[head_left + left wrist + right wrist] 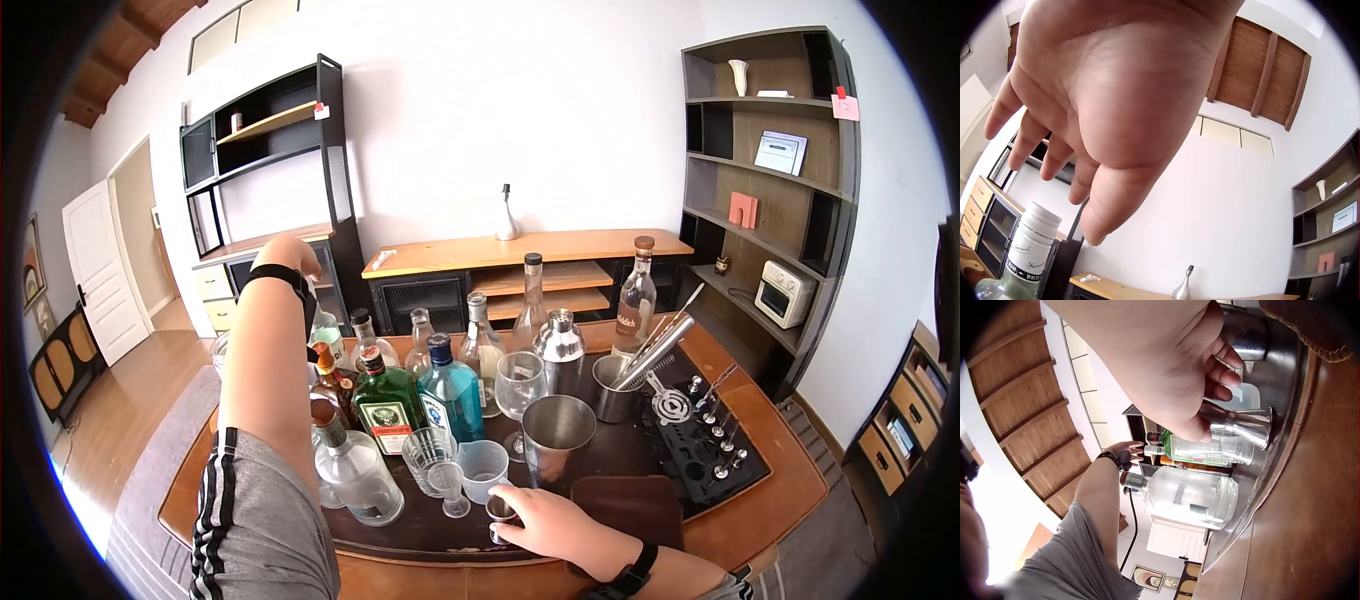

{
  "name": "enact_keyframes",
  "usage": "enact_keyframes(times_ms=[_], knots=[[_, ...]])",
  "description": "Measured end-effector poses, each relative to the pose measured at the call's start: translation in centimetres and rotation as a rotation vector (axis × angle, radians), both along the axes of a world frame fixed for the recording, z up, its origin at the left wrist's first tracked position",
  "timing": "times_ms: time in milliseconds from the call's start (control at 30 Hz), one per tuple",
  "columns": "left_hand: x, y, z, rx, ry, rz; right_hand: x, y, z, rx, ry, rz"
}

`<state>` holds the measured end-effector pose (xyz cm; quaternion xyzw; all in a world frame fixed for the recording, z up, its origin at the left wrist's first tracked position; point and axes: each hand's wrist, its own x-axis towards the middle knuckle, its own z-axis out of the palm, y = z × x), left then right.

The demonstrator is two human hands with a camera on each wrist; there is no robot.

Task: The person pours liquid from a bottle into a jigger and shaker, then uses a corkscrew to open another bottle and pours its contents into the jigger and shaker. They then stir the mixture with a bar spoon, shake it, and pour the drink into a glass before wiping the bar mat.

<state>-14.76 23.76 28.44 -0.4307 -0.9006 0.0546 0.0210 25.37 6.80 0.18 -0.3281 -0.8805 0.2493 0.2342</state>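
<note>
My right hand [555,527] pinches a steel double-ended jigger [1244,425] between thumb and fingers, low at the tray's front edge. Right beside the jigger are a frosted plastic cup [484,472] and a small stemmed glass [449,492]. My left hand [1110,94] reaches out over the back left, fingers loosely extended and holding nothing. Below its fingertips stands a rum bottle [1027,247] with a white cap and white neck label, a gap between them. In the head view, my forearm partly covers that bottle [326,335].
Green [388,405] and blue [452,395] bottles stand mid-tray, with a clear corked bottle [362,485] in front. A steel mixing tin [558,440], stemmed glass [520,385] and cocktail shaker [560,345] stand centrally. Rightward are a tool-filled tin [612,400] and a black mat [690,470] with pourers.
</note>
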Motion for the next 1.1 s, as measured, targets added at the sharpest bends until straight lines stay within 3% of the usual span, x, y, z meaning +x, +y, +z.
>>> enact_keyframes(times_ms=[133,533,600,700,1100], knots=[[-1.5,1.1,-1.4,0.027,-0.015,0.025,-0.1,0.1,-0.5,-0.002,0.012,0.000],[-3.4,1.6,-3.7,0.125,0.100,-0.122,0.0,-0.1,0.2,-0.021,0.012,0.005],[-1.8,-0.2,-3.6,0.188,0.126,-0.127,0.0,-0.1,0.1,-0.013,0.011,0.003],[-1.9,-0.1,-2.6,0.014,0.004,-0.090,0.0,0.1,-0.1,-0.006,0.014,0.006],[-2.2,-0.1,-2.9,0.097,0.015,-0.130,0.0,0.1,0.2,-0.018,0.014,0.006]])
